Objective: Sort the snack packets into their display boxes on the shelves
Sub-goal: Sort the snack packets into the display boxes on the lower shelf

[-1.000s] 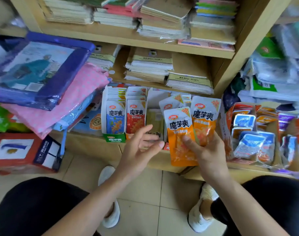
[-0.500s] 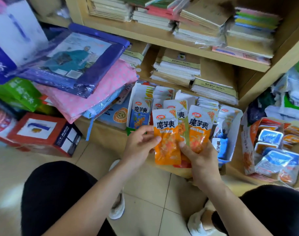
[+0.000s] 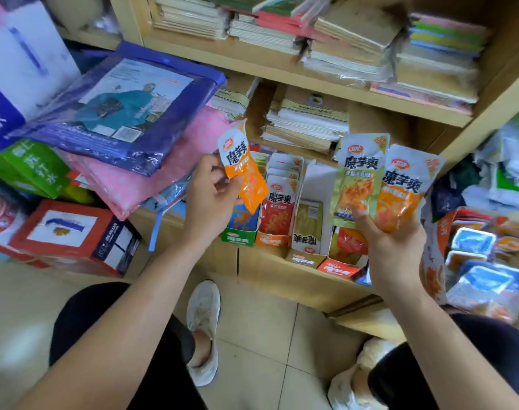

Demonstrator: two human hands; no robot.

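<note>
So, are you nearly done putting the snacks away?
Partly. The display boxes already hold stacked packets. The left hand holds one orange packet; the right hand holds a green packet and a second orange packet. Those three are not yet boxed, and the blue tubs at right look jumbled.

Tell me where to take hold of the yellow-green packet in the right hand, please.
Pinch the yellow-green packet by its flat upper left corner, coming from the left: the right hand covers its bottom, and the orange packet beside it blocks its right edge.
</note>
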